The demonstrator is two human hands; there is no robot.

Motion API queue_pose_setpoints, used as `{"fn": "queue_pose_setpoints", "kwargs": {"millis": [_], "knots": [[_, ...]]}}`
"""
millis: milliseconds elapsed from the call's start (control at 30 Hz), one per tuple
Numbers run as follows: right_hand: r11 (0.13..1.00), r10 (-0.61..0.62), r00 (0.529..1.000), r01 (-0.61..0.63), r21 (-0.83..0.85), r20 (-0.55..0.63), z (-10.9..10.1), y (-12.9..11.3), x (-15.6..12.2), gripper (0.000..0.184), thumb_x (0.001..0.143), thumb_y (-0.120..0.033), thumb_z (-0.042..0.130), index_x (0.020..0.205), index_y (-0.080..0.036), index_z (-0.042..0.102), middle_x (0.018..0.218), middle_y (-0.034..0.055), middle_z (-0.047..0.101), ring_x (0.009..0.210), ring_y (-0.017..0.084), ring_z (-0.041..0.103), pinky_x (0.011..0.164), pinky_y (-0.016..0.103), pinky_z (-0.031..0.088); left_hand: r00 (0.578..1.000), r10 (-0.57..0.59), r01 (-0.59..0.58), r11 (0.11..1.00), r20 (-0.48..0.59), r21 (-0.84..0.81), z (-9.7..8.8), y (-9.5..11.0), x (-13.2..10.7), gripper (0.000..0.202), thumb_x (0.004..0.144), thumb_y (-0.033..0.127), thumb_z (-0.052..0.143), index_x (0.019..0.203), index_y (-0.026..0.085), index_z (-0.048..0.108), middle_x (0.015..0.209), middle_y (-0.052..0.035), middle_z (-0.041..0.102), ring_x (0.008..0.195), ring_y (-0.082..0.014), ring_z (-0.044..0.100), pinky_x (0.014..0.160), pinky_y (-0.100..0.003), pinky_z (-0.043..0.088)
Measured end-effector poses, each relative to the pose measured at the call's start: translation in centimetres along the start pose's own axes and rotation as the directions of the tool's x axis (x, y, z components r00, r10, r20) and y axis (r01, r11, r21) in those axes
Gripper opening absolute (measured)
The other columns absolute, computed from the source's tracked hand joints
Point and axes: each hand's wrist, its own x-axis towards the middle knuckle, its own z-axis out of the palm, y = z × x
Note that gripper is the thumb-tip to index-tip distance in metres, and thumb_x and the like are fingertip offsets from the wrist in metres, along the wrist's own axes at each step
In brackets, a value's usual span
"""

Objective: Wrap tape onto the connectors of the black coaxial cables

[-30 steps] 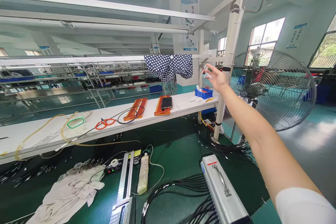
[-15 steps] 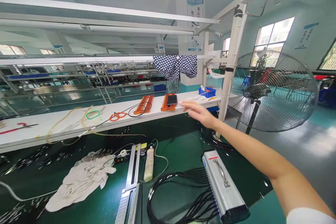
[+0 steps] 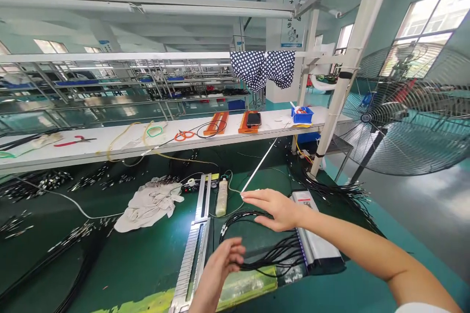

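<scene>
My right hand (image 3: 277, 209) is over the bench, palm down with long fingers pressed together. At its fingertips is the lower end of a thin white strip (image 3: 260, 165), which slants up and right toward the shelf; its exact kind is unclear. My left hand (image 3: 224, 260) is at the bottom centre, fingers loosely curled and apart, with nothing seen in it. Between and beyond the hands lies a loop of black cables (image 3: 235, 216). These cables run into the side of a silver box with a handle (image 3: 318, 247), partly hidden behind my right forearm.
A slotted metal rail (image 3: 191, 247) stands left of my left hand, beside a bottle (image 3: 222, 198) and a white cloth (image 3: 149, 205). On the white shelf (image 3: 172, 144) are orange blocks (image 3: 216, 123), a phone (image 3: 253, 119), pliers (image 3: 75, 141) and a blue bin (image 3: 302, 115). A large fan (image 3: 382, 112) stands right.
My right hand has come down and back from the shelf front to above the cables, with the white strip now showing at its fingertips. My left hand has entered from below. The view has shifted.
</scene>
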Motion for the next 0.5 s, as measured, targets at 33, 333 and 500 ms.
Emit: {"fn": "queue_pose_setpoints", "kwargs": {"millis": [33, 333, 500], "knots": [[1.000, 0.002, 1.000, -0.002, -0.002, -0.003, 0.0, 0.1, -0.1, 0.062, 0.091, -0.026, 0.058, 0.149, -0.018, 0.037, 0.150, 0.0153, 0.046, 0.133, 0.024, 0.049, 0.106, 0.041, 0.045, 1.000, 0.016, -0.016, 1.000, 0.010, -0.015, 1.0, 1.7, 0.9, 0.057, 0.079, 0.066, 0.065, 0.109, 0.018, 0.071, 0.103, -0.0123, 0.072, 0.085, -0.0220, 0.064, 0.068, -0.031, 0.048], [0.986, -0.026, 0.996, 0.039, -0.162, 0.083, -1.4, 0.5, -2.3, 0.032, 0.088, -0.022, 0.058, 0.119, -0.020, 0.064, 0.124, 0.0090, 0.066, 0.113, 0.020, 0.062, 0.091, 0.035, 0.051, 0.969, 0.168, -0.174, 0.985, 0.180, 0.015, 10.7, 9.0, 7.9, 0.041, 0.073, 0.051, 0.078, 0.085, 0.012, 0.074, 0.083, -0.0094, 0.071, 0.074, -0.0181, 0.063, 0.063, -0.025, 0.045], [0.955, 0.244, 0.943, -0.274, -0.115, -0.226, -4.9, 1.1, -5.3, 0.024, 0.092, -0.026, 0.057, 0.112, -0.027, 0.069, 0.134, 0.0050, 0.061, 0.109, 0.018, 0.064, 0.090, 0.030, 0.054, 0.945, 0.296, -0.311, 0.946, 0.139, 0.096, 11.4, 10.2, 6.4, 0.040, 0.077, 0.053, 0.072, 0.082, 0.013, 0.072, 0.069, -0.0053, 0.066, 0.062, -0.0133, 0.057, 0.059, -0.024, 0.042]]}}
